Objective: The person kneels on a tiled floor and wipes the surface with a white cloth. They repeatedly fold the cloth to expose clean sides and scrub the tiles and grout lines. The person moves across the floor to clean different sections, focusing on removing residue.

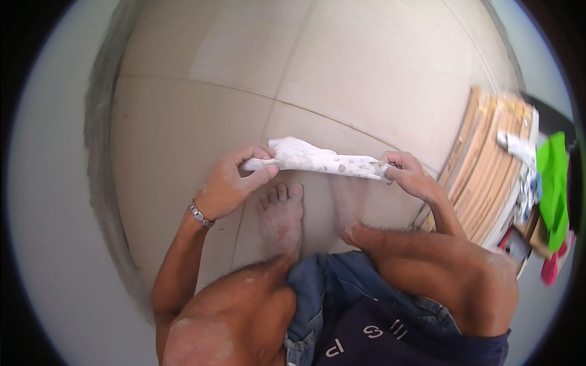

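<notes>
A white cloth (320,160) with grey stains is stretched between my two hands, above the tiled floor and my bare feet. It looks folded or rolled into a long strip, with a loose flap standing up near its left end. My left hand (229,180), with a metal watch band at the wrist, pinches the left end between thumb and fingers. At the other end, my right hand (406,174) is closed on the cloth's corner. Both hands look dusty. Part of my right foot is hidden behind the cloth.
Large beige floor tiles (366,61) with visible joints lie below me. A grey wall (55,183) runs along the left. At the right stands a stack of flat cardboard boxes (488,152), with a white rag (519,146) and a bright green cloth or bag (552,189) beside it.
</notes>
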The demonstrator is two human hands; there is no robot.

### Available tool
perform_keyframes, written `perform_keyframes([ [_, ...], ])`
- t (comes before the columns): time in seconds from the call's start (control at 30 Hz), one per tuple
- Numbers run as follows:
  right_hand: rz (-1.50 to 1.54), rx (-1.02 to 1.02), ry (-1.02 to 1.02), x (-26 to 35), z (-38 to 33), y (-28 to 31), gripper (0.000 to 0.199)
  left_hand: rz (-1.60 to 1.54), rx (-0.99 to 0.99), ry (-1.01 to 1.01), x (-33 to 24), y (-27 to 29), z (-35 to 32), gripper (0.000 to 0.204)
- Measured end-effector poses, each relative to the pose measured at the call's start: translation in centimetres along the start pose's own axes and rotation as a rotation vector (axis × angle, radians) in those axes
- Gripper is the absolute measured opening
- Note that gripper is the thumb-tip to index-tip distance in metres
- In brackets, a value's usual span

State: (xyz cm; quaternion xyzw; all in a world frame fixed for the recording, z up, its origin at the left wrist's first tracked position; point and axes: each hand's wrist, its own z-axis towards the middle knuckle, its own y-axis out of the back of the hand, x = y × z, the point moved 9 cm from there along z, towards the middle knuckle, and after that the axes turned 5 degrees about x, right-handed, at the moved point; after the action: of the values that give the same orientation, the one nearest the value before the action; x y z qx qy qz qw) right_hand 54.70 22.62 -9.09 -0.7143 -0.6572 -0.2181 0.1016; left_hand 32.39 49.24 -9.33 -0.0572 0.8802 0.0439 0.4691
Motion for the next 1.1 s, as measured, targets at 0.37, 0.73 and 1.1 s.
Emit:
perform_keyframes([
  [0.37, 0.3, -0.606, -0.091, -14.7, -10.1, 1.1, 0.018, 0.084, 0.416, -0.079, -5.2, -10.0, 6.3, 0.028],
  [0.73, 0.199, -1.133, -0.457, -20.0, -16.8, 3.7, 0.02, -0.119, 0.462, 0.026, -3.3, -18.1, 6.6, 0.029],
  [1.1, 0.017, -1.105, -0.14, -14.9, -1.5, -1.7, 0.086, 0.037, 0.41, 0.129, -1.4, -20.1, 8.9, 0.028],
])
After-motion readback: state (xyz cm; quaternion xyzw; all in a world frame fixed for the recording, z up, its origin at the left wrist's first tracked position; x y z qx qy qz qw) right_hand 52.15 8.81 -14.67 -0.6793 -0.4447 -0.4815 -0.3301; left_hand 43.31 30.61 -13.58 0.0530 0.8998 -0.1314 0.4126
